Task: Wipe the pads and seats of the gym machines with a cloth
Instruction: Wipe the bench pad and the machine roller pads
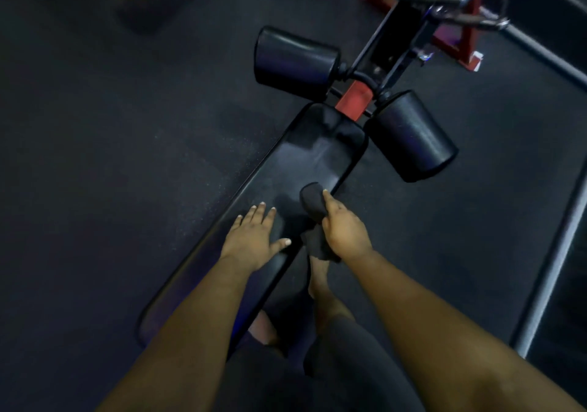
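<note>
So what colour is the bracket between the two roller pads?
Red bracket, seen in the head view.

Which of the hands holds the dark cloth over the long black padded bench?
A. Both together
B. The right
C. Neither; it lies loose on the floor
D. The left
B. The right hand grips the bunched dark cloth at the edge of the long black padded bench, while the left hand lies flat, fingers spread, on the pad.
</note>
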The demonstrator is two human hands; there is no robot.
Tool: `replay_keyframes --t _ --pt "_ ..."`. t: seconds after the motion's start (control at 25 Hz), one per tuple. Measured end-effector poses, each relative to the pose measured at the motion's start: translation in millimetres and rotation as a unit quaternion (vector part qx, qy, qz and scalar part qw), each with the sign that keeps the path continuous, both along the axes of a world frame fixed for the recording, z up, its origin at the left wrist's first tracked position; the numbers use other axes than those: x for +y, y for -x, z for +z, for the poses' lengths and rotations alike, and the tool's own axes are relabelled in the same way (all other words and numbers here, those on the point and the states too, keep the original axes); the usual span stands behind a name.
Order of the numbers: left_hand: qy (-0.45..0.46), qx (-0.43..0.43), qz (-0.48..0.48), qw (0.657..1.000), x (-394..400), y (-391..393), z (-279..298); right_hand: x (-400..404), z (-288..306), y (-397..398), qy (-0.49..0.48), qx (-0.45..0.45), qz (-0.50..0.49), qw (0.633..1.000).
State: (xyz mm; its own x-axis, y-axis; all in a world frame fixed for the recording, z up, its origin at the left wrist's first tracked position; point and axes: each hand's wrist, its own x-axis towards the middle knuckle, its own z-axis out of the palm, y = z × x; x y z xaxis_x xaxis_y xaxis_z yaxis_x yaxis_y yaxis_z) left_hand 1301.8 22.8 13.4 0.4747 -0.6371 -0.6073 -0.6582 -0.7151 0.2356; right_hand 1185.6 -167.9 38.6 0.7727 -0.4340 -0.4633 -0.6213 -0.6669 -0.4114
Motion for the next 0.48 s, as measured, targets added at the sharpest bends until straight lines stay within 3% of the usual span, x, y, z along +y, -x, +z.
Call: replay_keyframes --t 0.2,0.48 --pt "0.043 -0.011 -0.063 0.997 -23.0 23.5 76.9 -12.5 80.7 37.2 0.004 -0.052 -0.065 0.997" --pt "0.058 -0.044 -0.137 0.988 -122.0 -2.2 113.6 -110.0 128.2 49.5 0.025 -0.105 -0.158 0.981"
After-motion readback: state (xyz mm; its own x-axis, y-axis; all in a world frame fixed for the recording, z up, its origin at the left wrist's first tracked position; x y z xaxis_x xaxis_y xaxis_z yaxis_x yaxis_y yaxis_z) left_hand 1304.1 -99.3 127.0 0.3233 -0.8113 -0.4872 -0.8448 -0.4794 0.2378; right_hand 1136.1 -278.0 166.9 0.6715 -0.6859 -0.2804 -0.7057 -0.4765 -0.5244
